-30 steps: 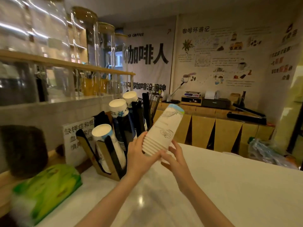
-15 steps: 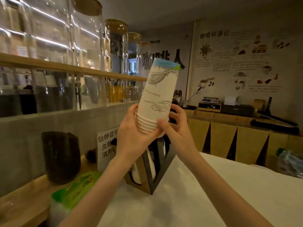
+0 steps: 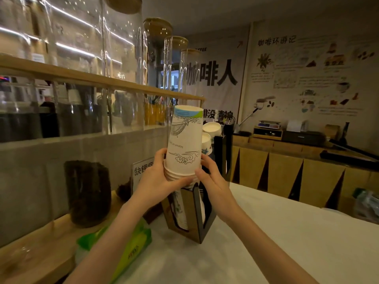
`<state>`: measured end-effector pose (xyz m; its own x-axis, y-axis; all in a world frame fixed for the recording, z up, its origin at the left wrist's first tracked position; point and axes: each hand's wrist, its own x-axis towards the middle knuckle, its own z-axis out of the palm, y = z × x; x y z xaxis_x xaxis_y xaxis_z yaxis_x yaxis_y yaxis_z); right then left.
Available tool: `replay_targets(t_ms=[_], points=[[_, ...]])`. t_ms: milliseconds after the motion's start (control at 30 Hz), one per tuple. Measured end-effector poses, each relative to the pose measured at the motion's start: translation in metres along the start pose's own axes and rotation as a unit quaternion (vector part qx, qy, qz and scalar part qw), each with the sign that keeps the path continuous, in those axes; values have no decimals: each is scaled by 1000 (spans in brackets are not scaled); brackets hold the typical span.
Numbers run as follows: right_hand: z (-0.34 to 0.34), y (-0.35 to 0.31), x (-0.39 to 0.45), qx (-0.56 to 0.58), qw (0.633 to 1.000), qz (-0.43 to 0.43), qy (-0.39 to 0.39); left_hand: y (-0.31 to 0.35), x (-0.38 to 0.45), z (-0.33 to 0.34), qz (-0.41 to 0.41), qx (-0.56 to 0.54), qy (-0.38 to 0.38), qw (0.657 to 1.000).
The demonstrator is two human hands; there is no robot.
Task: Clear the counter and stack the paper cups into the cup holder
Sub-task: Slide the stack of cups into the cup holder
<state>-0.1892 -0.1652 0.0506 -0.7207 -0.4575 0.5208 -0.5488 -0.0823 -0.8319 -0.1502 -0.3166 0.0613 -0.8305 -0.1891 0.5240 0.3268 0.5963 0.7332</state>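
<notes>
The counter point(image 3: 287, 232) is pale and mostly bare here, and at its left end stands the holder point(image 3: 196, 218), a black-and-tan rack with slanted slots, set close against the wall so cups can be pulled from the front. Above its nearest slot both hands hold the stack point(image 3: 185, 144) of nested cups upside down, bases up and rims down, nearly upright and lined up with the cups already in that slot, apparently so it can slide down over them. The left hand point(image 3: 158, 181) wraps the rolled rims from the left, clamped on them; the right hand point(image 3: 211, 177) presses the other side, thumb across the front. The cups are white with thin line drawings and a blue-green band at the base. More cups point(image 3: 211, 130) show behind, in farther slots.
</notes>
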Motion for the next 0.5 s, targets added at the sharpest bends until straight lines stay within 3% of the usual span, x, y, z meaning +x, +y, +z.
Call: replay_targets(t_ms=[133, 267, 367, 500], points=[[3, 18, -3, -6, 999, 35, -4, -6, 0, 1, -32, 20, -6, 999], [1, 35, -8, 8, 996, 94, -2, -7, 1, 4, -52, -31, -4, 998], [2, 46, -15, 7, 989, 149, -16, -7, 3, 7, -55, -73, 39, 995], [-3, 59, -18, -1, 980, 198, -18, -3, 2, 13, -11, -42, 102, 994]])
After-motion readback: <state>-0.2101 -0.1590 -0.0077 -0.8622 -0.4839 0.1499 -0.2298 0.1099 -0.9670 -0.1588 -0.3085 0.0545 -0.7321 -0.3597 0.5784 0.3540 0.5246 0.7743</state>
